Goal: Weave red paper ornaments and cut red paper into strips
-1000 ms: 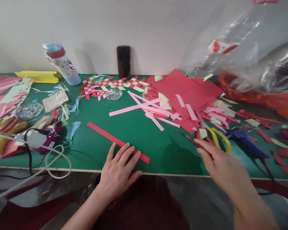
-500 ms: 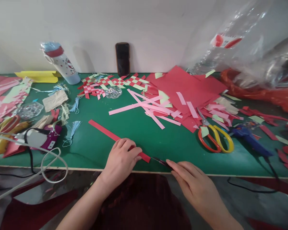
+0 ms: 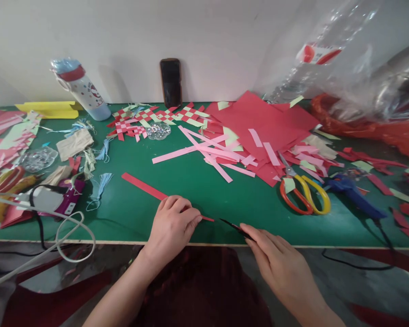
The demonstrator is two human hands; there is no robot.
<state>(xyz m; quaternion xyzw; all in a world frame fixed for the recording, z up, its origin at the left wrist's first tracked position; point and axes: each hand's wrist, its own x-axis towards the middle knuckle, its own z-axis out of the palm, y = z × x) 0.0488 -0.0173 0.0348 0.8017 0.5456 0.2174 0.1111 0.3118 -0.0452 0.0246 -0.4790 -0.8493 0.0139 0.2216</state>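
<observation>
My left hand is closed on a red paper strip near the table's front edge. One end reaches out to the upper left; the other shows thin and edge-on, to the right of my fingertips. My right hand pinches a slim, dark pointed tool; I cannot make out its exact kind. Its tip lies just right of the strip's end, apart from it. Several pink paper strips lie crossed beyond my hands.
Scissors and a blue glue gun lie at right. Red paper sheets, a dish of small gems, a phone and a bottle stand or lie behind. At left are a white cable and tassels.
The near end of the red strip has turned from flat to edge-on and lifted slightly. The tool's tip has come away from it as my right hand shifted slightly right.
</observation>
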